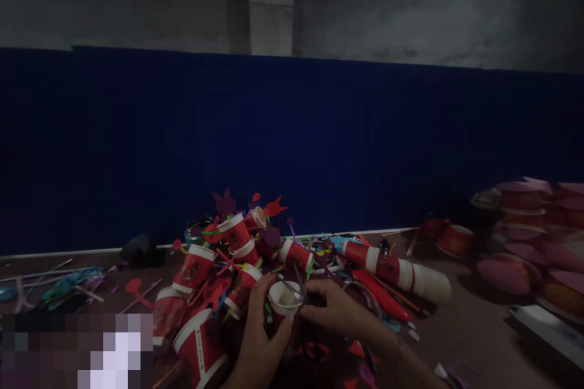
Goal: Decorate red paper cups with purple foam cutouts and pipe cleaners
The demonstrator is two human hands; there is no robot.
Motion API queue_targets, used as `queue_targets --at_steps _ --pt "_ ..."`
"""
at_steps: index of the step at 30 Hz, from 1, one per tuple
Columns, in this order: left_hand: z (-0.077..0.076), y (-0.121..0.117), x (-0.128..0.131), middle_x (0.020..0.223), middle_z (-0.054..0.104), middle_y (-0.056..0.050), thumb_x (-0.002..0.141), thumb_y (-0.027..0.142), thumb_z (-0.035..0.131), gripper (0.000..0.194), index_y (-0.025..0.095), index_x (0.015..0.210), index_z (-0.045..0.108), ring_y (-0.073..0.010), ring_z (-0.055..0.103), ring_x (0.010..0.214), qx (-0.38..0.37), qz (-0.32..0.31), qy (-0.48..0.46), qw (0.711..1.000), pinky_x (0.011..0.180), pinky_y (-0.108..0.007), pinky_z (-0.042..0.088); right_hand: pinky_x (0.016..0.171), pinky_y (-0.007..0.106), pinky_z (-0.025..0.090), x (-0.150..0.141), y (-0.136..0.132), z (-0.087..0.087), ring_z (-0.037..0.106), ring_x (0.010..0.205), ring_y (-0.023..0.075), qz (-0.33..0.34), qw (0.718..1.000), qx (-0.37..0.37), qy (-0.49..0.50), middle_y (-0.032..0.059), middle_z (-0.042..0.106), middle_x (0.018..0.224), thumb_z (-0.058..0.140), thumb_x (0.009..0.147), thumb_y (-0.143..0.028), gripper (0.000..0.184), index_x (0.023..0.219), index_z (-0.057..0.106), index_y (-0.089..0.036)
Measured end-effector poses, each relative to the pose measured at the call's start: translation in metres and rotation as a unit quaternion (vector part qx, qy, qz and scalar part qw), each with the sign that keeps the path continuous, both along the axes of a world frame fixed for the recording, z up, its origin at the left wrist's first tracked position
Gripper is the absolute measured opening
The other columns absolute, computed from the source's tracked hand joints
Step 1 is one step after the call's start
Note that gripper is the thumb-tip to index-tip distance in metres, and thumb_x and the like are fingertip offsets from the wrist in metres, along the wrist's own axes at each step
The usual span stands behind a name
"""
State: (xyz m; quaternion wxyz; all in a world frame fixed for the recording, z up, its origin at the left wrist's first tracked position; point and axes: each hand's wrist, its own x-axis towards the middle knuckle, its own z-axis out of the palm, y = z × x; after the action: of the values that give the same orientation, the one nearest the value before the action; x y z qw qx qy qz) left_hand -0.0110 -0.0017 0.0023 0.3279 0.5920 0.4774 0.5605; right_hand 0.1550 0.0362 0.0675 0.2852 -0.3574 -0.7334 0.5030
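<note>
A pale pillar [271, 12] and grey wall [137, 3] rise above a blue panel [292, 140], a black lump [141, 250] near its foot.

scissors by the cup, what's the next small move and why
Probably line the scissors up with the rim of the cup: the right hand holds them, blades apart, at the cup's mouth, while the left hand grips it.

Left grip [267, 340]: bare hand, slim fingers, thicker thumb. Just behind it, bare wrist [241, 374], cut off by bottom edge of view. Right grip [331, 305]: bare hand, smooth rounded back. Behind it, bare slender forearm [381, 335]. Faint thin line [400, 345] across forearm; band or crease, cannot tell. Fine detail lost in dim light.
</note>
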Motion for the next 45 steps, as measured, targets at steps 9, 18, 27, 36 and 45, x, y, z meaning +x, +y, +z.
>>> queue_targets --at_steps 9,18,27,36,45 --pt "-0.001 0.004 -0.005 0.120 0.053 -0.013 0.080 0.033 0.050 0.016 0.020 0.086 0.057 -0.0271 0.048 0.114 0.013 0.066 0.058 0.996 0.096 -0.046 0.038 0.051 0.019 0.032 0.012 -0.012 0.023 0.044 0.058 0.0097 -0.070 0.979 0.095 -0.165 -0.0050 0.050 0.062 0.047 0.082 -0.027 0.015 0.070 0.052 -0.018" --pt "-0.007 0.006 -0.006 0.086 0.063 -0.007 0.078 0.040 0.051 0.022 0.019 0.084 0.057 -0.0226 0.059 0.084 -0.013 0.105 0.075 0.992 0.081 -0.039 0.046 0.049 0.022 0.022 0.009 -0.019 0.019 0.043 0.056 0.0103 -0.094 0.930 0.170 -0.313 -0.0032 0.053 0.061 0.044 0.081 -0.024 0.015 0.066 0.045 -0.019" --pt "-0.006 0.006 -0.006 0.087 0.064 -0.007 0.078 0.040 0.052 0.022 0.019 0.083 0.060 -0.0227 0.060 0.084 -0.008 0.107 0.089 0.990 0.079 -0.038 0.048 0.050 0.023 0.021 0.009 -0.022 0.025 0.044 0.057 0.0110 -0.096 0.917 0.168 -0.349 -0.0022 0.055 0.063 0.045 0.080 -0.025 0.017 0.065 0.046 -0.019" --pt "-0.001 0.002 -0.006 0.086 0.065 -0.007 0.079 0.041 0.052 0.023 0.019 0.082 0.060 -0.0225 0.061 0.084 -0.010 0.105 0.094 0.990 0.080 -0.038 0.048 0.050 0.023 0.022 0.009 -0.022 0.026 0.045 0.056 0.0110 -0.098 0.924 0.151 -0.338 -0.0024 0.056 0.062 0.046 0.081 -0.026 0.017 0.066 0.050 -0.019" --pt "-0.002 0.003 -0.006 0.087 0.065 -0.007 0.079 0.038 0.053 0.020 0.020 0.082 0.062 -0.0225 0.059 0.087 0.023 0.108 0.124 0.986 0.081 -0.037 0.047 0.051 0.023 0.024 0.010 -0.021 0.026 0.050 0.059 0.0125 -0.098 0.920 0.144 -0.350 -0.0008 0.060 0.064 0.045 0.081 -0.025 0.017 0.067 0.053 -0.019"
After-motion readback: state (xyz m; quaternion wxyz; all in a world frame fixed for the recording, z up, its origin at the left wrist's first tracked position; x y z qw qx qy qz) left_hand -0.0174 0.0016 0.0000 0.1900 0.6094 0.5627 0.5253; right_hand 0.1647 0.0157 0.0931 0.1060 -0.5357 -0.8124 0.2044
